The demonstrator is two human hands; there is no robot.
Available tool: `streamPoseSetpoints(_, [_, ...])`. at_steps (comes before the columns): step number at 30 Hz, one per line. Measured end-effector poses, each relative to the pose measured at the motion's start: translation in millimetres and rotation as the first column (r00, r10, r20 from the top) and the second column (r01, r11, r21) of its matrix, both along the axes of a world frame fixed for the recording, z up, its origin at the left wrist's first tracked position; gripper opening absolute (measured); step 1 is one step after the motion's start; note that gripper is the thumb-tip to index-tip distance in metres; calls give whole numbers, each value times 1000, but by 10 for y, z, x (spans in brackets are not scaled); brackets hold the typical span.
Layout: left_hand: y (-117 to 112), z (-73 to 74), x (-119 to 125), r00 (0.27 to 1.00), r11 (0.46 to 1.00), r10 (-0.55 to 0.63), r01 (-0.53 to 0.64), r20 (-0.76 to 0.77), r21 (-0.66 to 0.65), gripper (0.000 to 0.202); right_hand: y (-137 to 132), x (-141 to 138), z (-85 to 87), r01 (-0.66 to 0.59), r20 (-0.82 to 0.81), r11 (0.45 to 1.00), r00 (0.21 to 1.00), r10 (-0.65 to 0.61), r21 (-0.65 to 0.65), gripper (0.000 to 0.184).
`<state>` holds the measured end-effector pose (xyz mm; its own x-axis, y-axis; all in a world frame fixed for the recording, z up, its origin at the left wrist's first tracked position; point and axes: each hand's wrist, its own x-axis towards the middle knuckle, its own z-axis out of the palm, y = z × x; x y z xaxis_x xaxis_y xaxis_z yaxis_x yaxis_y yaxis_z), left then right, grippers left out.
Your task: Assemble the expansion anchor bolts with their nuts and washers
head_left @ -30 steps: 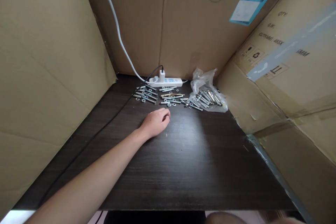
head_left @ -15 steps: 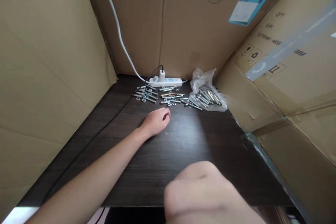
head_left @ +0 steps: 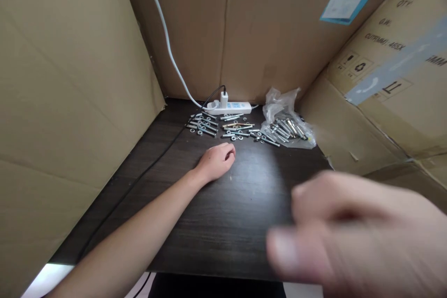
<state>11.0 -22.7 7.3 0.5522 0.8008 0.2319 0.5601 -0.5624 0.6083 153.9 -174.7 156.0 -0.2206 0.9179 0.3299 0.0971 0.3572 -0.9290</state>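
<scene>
Bolts and washers point(head_left: 223, 128) lie loose in a scatter on the dark counter point(head_left: 244, 214), just in front of the white power strip point(head_left: 233, 108), and more bolts sit in a crumpled plastic bag point(head_left: 288, 123) to the right of that strip. Our left hand point(head_left: 217, 162) rests palm down on the counter, nearer to us than the power strip and just short of the scatter, its fingers loosely curled and released, gripping nothing that we can see and touching no bolt. Our right hand point(head_left: 356, 237) is raised close to the camera, far on our side of the strip, and it is too blurred for us to tell whether its fingers are clenched or slack. We judge this a moment with nothing yet picked up. Taking a bolt from here would call for a short reach toward the power strip and a fine pinch, since the pieces lie small and crowded, some touching
</scene>
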Motion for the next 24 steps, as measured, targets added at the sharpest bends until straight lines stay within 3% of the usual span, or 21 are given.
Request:
streamPoseSetpoints(2, [-3,0,-4,1000,1000,2,-2,6,5,16,295,124,-61,94,35,989,995,-98,113,31])
streamPoseSetpoints(4, [-3,-2,-5,1000,1000,10,-10,11,5,16,639,269,-239,323,185,895,903,-389,308,26])
streamPoseSetpoints(6, [10,-5,-9,1000,1000,22,-23,20,7,15,967,411,-487,402,287,848,816,-503,345,23])
streamPoseSetpoints(10, [103,-16,-37,993,993,103,-105,50,58,18,1429,585,-955,403,439,864,746,-501,300,27])
streamPoseSetpoints(13, [204,-39,-65,982,979,180,-184,55,88,28,1623,583,-1156,376,539,870,683,-493,318,28])
streamPoseSetpoints(18, [280,-110,-67,969,963,240,-231,-52,137,43,1815,460,-1245,278,694,891,559,-454,359,27])
streamPoseSetpoints(24, [268,-144,-53,947,954,259,-221,-192,201,35,1883,346,-1220,262,899,909,213,-382,324,26])
